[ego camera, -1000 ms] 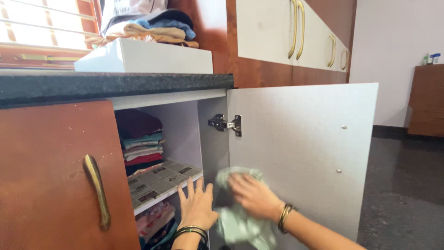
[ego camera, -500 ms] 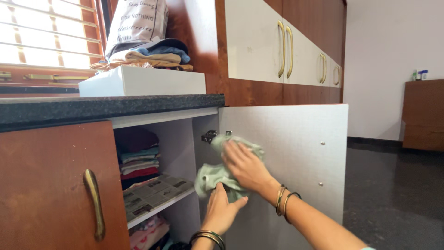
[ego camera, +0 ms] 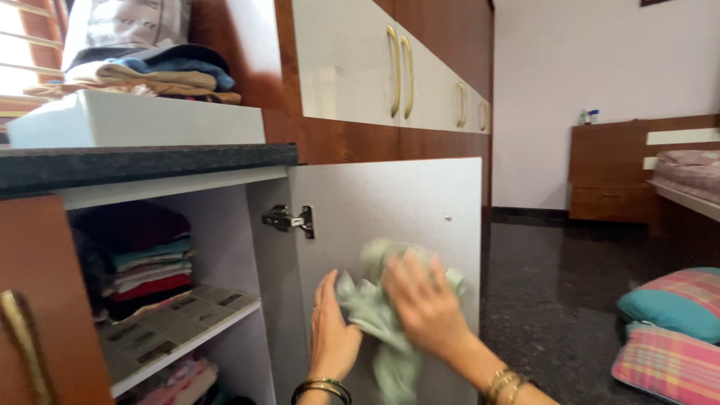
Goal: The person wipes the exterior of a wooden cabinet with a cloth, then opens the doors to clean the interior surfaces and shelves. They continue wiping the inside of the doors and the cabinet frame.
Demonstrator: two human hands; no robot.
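Pale-green crumpled cloth (ego camera: 379, 315) | right hand (ego camera: 424, 304) grasping it | left hand (ego camera: 331, 330) flat, released

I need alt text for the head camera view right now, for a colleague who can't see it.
A person's right hand presses a pale green cloth against the white inner face of an open cupboard door, with the left hand flat on the door beside it. To the left, the open cupboard shows folded clothes on a paper-lined shelf.
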